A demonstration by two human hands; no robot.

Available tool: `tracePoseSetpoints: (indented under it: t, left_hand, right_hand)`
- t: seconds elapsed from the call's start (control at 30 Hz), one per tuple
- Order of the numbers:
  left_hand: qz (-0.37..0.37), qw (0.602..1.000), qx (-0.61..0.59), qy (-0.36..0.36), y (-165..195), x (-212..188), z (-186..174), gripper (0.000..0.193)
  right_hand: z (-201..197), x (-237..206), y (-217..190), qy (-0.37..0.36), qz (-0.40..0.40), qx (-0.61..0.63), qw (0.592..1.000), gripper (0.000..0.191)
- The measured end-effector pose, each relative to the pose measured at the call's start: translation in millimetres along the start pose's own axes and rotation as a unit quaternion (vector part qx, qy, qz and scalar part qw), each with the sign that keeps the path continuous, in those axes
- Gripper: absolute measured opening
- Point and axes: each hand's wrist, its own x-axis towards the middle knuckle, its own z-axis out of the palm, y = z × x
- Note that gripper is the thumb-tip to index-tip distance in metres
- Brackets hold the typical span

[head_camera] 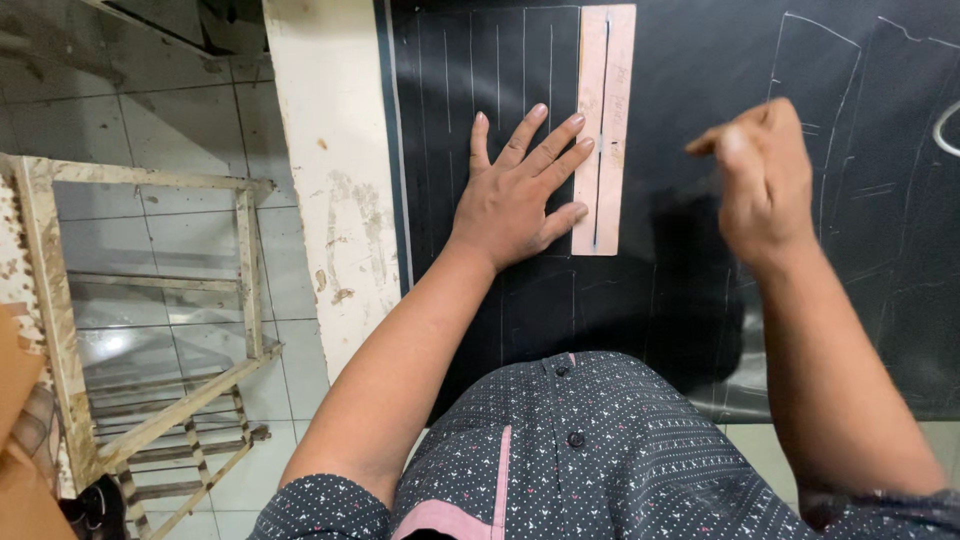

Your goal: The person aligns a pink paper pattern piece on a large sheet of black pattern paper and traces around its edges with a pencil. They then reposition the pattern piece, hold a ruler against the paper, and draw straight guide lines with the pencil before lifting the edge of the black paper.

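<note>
desk: big cream-painted worn desk [335, 200], chipped and stained along its left strip, pretty much covered by the cloth
cloth: dark, near-black sheet of fabric [680, 120] spread flat over the desk, with thin white chalk lines [498, 60] running up and down on the left part and pattern outlines drawn on the right
frame: rough pale wooden frame [150, 330] standing on the grey tiled floor, left of the desk
left hand: left hand [515, 195] lies palm down on the cloth, fingers [560, 140] spread apart and flat, clamped on nothing; the tips of the outer ones press on the left edge of the strip
right hand: right hand [760, 175] is up above the cloth, well right of the strip and not touching it, blurry; fingers look bunched together but honestly can't tell if anything's pinched in there
strip: long narrow pink card template strip [604, 130] with a slit down the middle, lying upright on the cloth, just right of the left hand
</note>
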Motion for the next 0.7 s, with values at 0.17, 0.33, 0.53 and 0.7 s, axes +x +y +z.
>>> tracePoseSetpoints:
  t: [0.17, 0.33, 0.53, 0.7]
  left_hand:
    - [-0.009, 1.000, 0.001, -0.028, 3, 0, -7, 0.071]
    - [-0.017, 0.999, 0.007, -0.038, 4, 2, -8, 0.073]
    - [-0.013, 0.999, 0.022, -0.035, 3, 2, -5, 0.075]
    - [-0.018, 0.999, 0.020, -0.041, 3, 1, -5, 0.075]
  right_hand:
    - [14, 49, 2, -0.011, 0.059, 0.055, 0.997, 0.020]
    - [39, 93, 9, -0.039, 0.014, 0.159, 0.986, 0.020]
    - [61, 127, 25, -0.024, -0.017, 0.173, 0.984, 0.018]
    - [65, 136, 27, -0.028, -0.058, 0.144, 0.987, 0.016]
